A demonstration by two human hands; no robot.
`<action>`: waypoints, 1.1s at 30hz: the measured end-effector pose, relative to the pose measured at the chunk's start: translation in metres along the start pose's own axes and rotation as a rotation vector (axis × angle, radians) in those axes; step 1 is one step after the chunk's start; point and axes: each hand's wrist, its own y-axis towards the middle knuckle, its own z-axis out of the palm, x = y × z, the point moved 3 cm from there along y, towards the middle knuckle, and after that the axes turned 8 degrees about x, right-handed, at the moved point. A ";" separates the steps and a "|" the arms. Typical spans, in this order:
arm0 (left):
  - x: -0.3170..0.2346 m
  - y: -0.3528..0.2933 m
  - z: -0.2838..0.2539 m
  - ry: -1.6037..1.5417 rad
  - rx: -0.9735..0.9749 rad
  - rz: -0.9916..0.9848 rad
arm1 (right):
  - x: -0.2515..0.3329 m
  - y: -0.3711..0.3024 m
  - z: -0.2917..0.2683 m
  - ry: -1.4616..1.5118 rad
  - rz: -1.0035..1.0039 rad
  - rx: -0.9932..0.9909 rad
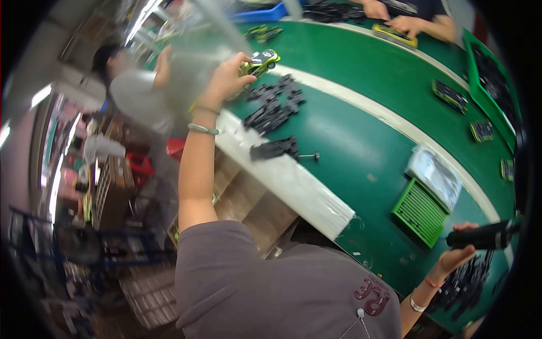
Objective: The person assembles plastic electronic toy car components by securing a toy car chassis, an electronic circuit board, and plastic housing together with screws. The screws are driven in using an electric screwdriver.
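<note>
At the far left of the green table, my left hand [227,80] has its fingers closed round a yellow-green and black toy car [261,63]. Black plastic toy car bases [275,108] lie in a heap just beside it. Closer to me is another black part [275,148], with a small wheeled axle [309,156] sticking out by it. Over at the right edge, my right hand [458,259] grips a black electric screwdriver [480,235], its tip pointing left. Below that hand, more black parts [462,285] are piled on the table.
A green perforated tray [420,212] and a clear plastic bag [435,176] lie at the right. Beyond the white strip [361,103] are toy cars [450,96] and a green crate [477,85]. Across the table, a person's hands [402,24] hold a yellow car; another person [138,93] is at left.
</note>
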 end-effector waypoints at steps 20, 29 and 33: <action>0.236 -0.349 0.203 -0.099 -0.010 -1.442 | -0.007 0.013 -0.005 0.027 0.043 -0.033; 0.184 -0.216 0.074 0.171 -0.800 -0.636 | -0.006 0.005 0.012 0.044 -0.054 -0.094; 0.044 -0.083 0.025 -0.319 -0.766 -0.207 | 0.007 0.004 0.028 0.023 -0.078 -0.074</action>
